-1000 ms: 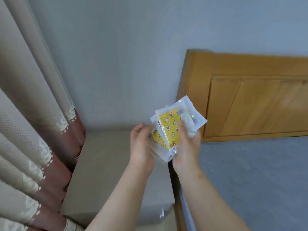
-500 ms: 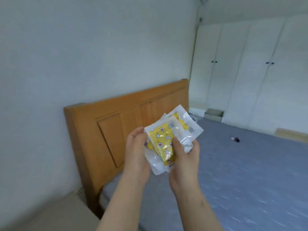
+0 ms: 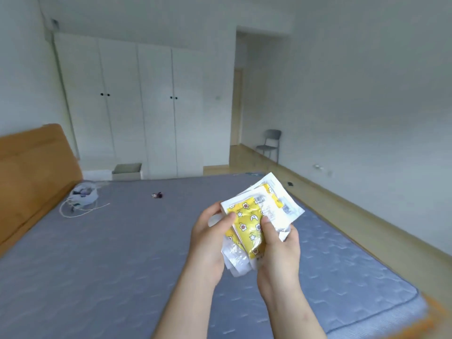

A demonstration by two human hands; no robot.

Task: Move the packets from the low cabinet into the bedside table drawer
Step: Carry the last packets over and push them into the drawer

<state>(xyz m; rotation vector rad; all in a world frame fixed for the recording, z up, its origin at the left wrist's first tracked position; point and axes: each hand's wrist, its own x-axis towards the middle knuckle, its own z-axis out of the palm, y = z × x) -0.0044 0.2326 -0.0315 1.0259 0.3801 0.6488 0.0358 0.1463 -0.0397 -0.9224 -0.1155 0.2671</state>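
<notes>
Both hands are on the bundle: the left hand (image 3: pixel 208 241) cups the packets (image 3: pixel 247 223) from one side, thumb pressed on top, and the right hand (image 3: pixel 278 250) pinches them from the other, held up over the bed (image 3: pixel 97 253). They're slick plastic sleeves, fanned and loosely stacked, so one could slide out and drop if either grip eases. An open drawer (image 3: pixel 127 170) sits well apart, beside the wardrobe (image 3: pixel 156 106).

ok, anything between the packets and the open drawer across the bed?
Yes: the bed. The left hand and right hand hold the packets over its near side; the open drawer sits beyond the far edge. A plastic bag and a small dark item lie on it. Nothing visible covers the drawer.
</notes>
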